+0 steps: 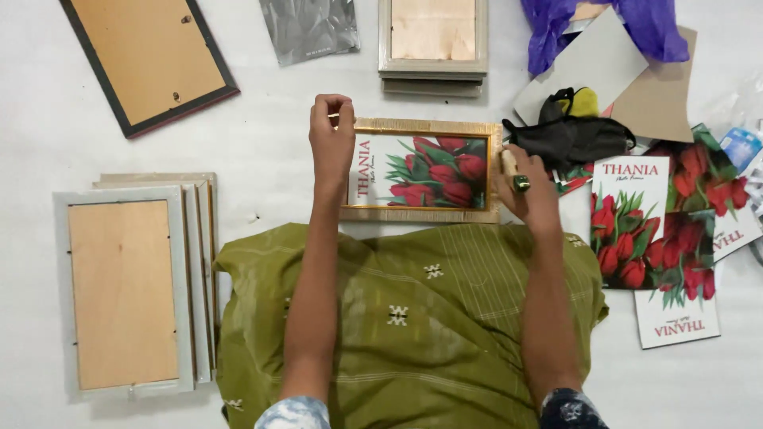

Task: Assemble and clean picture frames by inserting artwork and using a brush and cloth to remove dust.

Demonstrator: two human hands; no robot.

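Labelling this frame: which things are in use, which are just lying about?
In use:
left hand
right hand
gold-edged picture frame with red tulip print
small wooden-handled tool

Lying about:
stacked grey frames, backs up
dark-edged frame
loose tulip prints
purple plastic bag

Red-tulip printed cards [652, 238] stacked at right, silver foil bag [308, 28] top centre
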